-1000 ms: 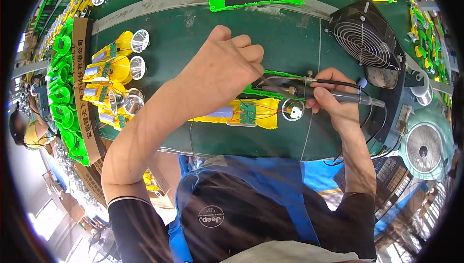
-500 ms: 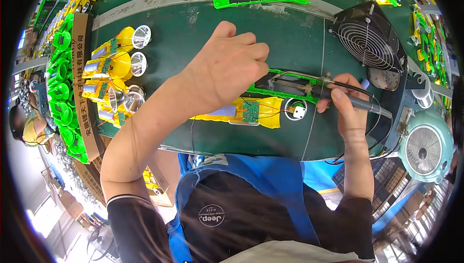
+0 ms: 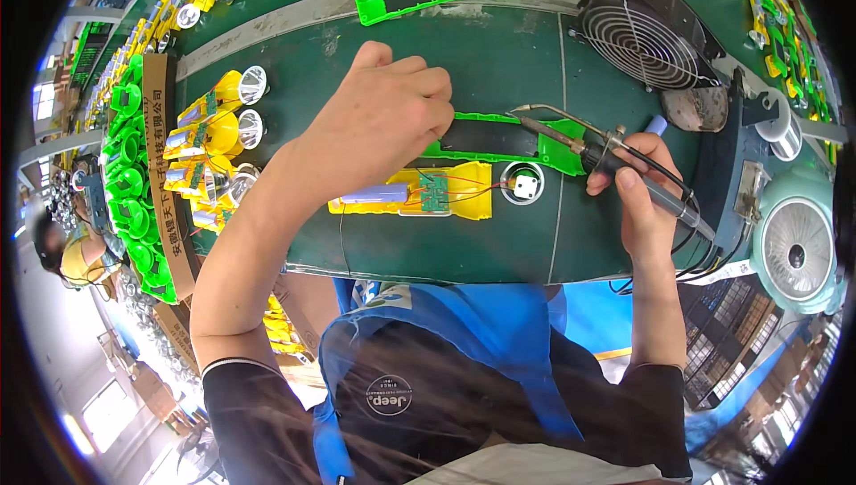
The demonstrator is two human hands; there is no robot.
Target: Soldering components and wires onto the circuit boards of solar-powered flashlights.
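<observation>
My right hand (image 3: 644, 184) is wrapped round a soldering iron (image 3: 603, 162) with a thin curved metal tube along its top. The iron's tip points left, over a green plastic casing (image 3: 555, 157) with a dark strip inside. My left hand (image 3: 397, 102) is closed, knuckles up, at that casing's left end; its fingertips are hidden, and I cannot make out what they hold. Nearer me lies a yellow casing (image 3: 473, 205) carrying a blue cylindrical battery (image 3: 374, 194) and a green circuit board (image 3: 434, 192). Wires run from the board to a round reflector (image 3: 511, 196) with a white block.
Left stand several yellow torch halves (image 3: 207, 133) with reflectors, beside a cardboard strip (image 3: 167, 191) and stacked green casings (image 3: 134, 217). Another green casing (image 3: 379, 11) lies at the back. A black fan (image 3: 646, 35) and a pale green fan (image 3: 796, 253) are right. A person (image 3: 80, 253) sits far left.
The whole view has shifted, so the bench things appear farther left. Against the bench, my right hand and the iron have drawn right, away from my left hand, which stays closed.
</observation>
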